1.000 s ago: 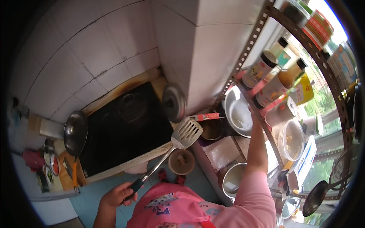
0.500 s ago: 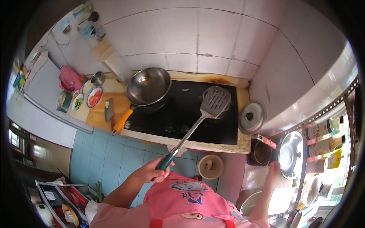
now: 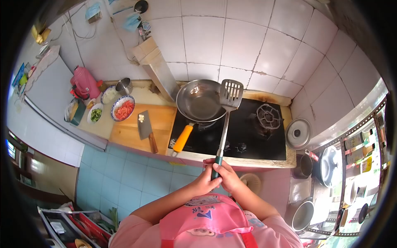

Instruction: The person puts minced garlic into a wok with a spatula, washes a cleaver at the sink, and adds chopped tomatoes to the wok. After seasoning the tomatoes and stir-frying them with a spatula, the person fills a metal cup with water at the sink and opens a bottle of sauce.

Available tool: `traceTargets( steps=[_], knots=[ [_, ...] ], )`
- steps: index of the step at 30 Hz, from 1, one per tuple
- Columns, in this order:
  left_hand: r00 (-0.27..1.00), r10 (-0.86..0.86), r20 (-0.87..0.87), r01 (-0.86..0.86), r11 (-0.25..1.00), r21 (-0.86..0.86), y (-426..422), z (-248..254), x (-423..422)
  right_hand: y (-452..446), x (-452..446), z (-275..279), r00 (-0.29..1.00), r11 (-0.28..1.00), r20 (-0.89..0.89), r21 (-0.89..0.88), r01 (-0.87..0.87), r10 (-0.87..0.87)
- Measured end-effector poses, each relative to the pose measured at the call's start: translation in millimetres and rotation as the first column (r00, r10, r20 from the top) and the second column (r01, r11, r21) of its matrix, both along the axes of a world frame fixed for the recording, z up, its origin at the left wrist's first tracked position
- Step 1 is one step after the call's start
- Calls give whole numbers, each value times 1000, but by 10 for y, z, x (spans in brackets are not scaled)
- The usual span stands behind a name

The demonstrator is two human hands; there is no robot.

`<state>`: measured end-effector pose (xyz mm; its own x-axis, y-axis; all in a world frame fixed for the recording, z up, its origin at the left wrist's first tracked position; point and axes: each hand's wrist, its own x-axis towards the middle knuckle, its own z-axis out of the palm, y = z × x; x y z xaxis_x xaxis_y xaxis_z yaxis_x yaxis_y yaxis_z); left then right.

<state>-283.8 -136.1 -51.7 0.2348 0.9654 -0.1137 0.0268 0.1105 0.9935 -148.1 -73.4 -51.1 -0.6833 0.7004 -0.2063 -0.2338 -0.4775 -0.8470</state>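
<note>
Although cutting appears complete, the prepared food remains outside the wok (image 3: 198, 106). Red pieces (image 3: 124, 110) are portioned in a patterned bowl (image 3: 114, 117); green pieces (image 3: 96, 115) sit in a dish (image 3: 98, 106) just beside it; a few pale pieces (image 3: 141, 118) rest on the blade of a cleaver (image 3: 144, 129), yet to leave it, with the cleaver lying flat on the wooden cutting board (image 3: 124, 132). The wok stands on the left side of the black cooktop (image 3: 264, 149), its orange handle (image 3: 183, 138) towards the front edge; whether a flame burns beneath cannot be determined. A metal lid (image 3: 298, 139) lies beyond the cooktop's right end. Regarding grip, 2 hands are on 1 tool: the left hand (image 3: 202, 182) and the right hand (image 3: 230, 177) meet before the apron (image 3: 206, 215), both closed around the green handle of the slotted spatula (image 3: 224, 132). The spatula is held head up, its shaft extending forward over the cooktop. Its metal head overlaps the wok's right rim in this view; contact between these 2 items cannot be confirmed. The exact placement of individual fingers is partly hidden.
</note>
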Motion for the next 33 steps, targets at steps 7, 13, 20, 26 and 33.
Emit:
traceTargets(
  steps=[7, 13, 20, 26, 33],
  knots=[
    [950, 163, 268, 37, 791, -610, -459, -618, -1125, 167, -198, -24, 994, 988, 106, -154, 11, 5],
    [709, 669, 221, -355, 610, -708, -839, -1488, -1879, 484, -140, -126, 724, 914, 621, 405, 32, -301],
    [617, 752, 231, -451, 578, -679, -763, -1292, -1848, 1079, -52, -328, 562, 534, 578, 804, -263, -592],
    [521, 851, 73, -649, 449, -614, -473, -1250, -1944, 1246, -113, -297, 608, 498, 541, 827, -259, -582],
    [178, 710, -681, -884, 419, 206, 263, -1997, -2654, 972, -251, -230, 526, 618, 611, 763, -190, -592]
  ],
)
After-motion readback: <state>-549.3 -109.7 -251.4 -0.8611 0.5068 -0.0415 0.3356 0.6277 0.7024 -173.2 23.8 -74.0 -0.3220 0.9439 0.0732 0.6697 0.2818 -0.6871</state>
